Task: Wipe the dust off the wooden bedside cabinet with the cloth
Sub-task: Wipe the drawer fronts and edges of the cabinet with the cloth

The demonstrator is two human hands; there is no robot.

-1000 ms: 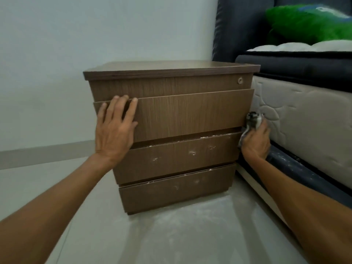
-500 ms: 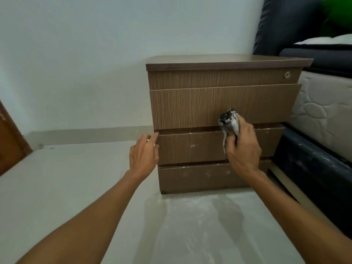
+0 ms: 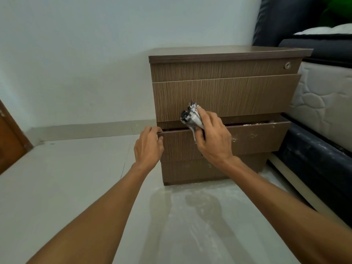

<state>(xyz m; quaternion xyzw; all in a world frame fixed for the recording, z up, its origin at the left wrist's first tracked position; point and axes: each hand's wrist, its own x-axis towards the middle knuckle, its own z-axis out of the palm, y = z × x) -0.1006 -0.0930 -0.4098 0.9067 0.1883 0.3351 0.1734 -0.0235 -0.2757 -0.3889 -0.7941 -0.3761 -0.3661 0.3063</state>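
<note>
The brown wooden bedside cabinet stands on the floor against the wall, beside the bed. Its middle drawer is pulled out a little, with white dust along its top edge and front. My left hand grips the left top corner of that drawer. My right hand holds a bunched grey-and-white cloth against the drawer's upper edge, near the bottom of the top drawer front. The bottom drawer is partly hidden behind my hands.
A bed with a white mattress and dark frame stands right of the cabinet. A dark headboard rises behind. White dust lies on the pale floor before the cabinet. A brown door is at far left.
My left hand dropped from the top drawer front to the middle drawer's left corner and the drawer came out. My right hand brought the cloth from the cabinet's right side to the front. The view shifted left.
</note>
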